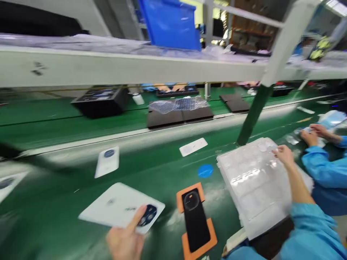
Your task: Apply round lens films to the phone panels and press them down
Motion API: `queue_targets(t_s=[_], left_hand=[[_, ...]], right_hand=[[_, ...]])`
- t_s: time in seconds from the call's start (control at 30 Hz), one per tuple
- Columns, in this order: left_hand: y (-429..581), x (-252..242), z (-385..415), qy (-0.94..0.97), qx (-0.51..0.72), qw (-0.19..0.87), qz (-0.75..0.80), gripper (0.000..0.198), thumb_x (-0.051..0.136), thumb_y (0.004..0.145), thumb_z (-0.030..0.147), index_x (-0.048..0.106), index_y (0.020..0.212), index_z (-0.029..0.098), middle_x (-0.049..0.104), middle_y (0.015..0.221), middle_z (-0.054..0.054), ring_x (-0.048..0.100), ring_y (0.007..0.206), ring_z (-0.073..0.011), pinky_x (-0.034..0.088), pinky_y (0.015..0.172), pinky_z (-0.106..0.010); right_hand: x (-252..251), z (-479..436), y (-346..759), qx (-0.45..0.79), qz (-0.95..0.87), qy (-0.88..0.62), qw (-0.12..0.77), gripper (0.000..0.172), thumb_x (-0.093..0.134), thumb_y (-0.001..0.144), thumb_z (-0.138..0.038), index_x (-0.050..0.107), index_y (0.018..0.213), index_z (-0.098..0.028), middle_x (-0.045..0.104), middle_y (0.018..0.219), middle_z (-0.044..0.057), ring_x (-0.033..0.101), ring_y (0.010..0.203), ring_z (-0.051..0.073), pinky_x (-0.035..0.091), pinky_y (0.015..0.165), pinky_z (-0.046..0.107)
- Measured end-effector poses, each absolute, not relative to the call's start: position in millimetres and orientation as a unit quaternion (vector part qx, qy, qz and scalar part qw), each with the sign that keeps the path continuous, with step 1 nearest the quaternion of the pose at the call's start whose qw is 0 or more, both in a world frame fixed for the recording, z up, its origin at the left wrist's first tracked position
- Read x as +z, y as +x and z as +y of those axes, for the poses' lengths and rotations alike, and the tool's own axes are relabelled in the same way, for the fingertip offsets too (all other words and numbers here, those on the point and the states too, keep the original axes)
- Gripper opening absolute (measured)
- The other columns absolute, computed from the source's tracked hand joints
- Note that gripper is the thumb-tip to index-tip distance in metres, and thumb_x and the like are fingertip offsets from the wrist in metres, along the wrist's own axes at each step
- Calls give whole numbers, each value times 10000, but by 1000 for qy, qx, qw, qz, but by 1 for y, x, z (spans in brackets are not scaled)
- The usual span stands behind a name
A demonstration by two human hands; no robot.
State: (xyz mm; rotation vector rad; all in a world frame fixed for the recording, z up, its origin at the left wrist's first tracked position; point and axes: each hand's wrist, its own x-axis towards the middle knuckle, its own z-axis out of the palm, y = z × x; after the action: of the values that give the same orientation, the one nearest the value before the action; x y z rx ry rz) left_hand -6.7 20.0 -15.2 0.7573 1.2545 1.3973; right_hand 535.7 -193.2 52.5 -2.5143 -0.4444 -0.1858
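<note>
My left hand [127, 234] is closed on a white printed sheet [114, 206], thumb on top beside its dark camera picture. To its right, a black phone [195, 220] with a round camera lies face down in an orange holder [211, 231]. My right hand [284, 154] has its fingers pinched together at the upper right of a translucent plastic tray [252, 184] with round hollows. Whatever those fingertips grip is too small to make out. A blue disc [205, 170] lies between the phone and the tray.
White printed cards [107, 161] and a white strip [193, 146] lie on the green bench [151, 159]. Behind are dark boards [179, 117] with bubble wrap and a black box [100, 101]. A post [256, 112] rises behind the tray. A co-worker's hands [311, 135] are at right.
</note>
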Motion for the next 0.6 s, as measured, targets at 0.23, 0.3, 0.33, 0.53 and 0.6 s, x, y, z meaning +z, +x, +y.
queue_targets(t_s=[0.23,0.3,0.33,0.53,0.6], left_hand=[[17,0,15,222,598,589,496,427,919,597,305,752,942,116,761,1043,-101,725,917,-210,599,795,-284],[16,-5,12,217,592,609,480,459,911,651,388,758,984,112,747,1118,-122,725,933,-206,593,796,-276],[14,-8,11,214,588,619,475,480,905,665,428,760,995,110,741,1141,-130,724,934,-208,592,794,-278],[-3,-14,1,211,581,633,466,566,930,605,492,768,990,110,747,1099,-117,710,946,-210,566,805,-272],[-7,-14,-2,227,579,629,466,518,933,605,470,765,927,101,755,975,-95,695,826,-169,547,702,-233]], right_hand=[[-4,-139,308,89,-672,-622,392,266,569,977,-235,730,1186,-266,772,1097,48,750,966,217,623,889,365],[-17,-124,253,2,-750,-546,373,366,489,985,-97,690,1260,-232,755,1164,55,727,1058,195,608,951,345],[-25,-117,237,-41,-772,-526,355,378,480,980,-67,686,1261,-213,754,1163,64,720,1074,195,606,959,344],[-50,-105,231,-106,-836,-493,216,383,481,938,-20,674,1251,-129,702,1266,122,637,1230,254,571,1025,409],[-49,-108,232,-87,-835,-506,198,396,476,924,-16,665,1256,-124,686,1285,138,618,1248,266,560,1028,425]])
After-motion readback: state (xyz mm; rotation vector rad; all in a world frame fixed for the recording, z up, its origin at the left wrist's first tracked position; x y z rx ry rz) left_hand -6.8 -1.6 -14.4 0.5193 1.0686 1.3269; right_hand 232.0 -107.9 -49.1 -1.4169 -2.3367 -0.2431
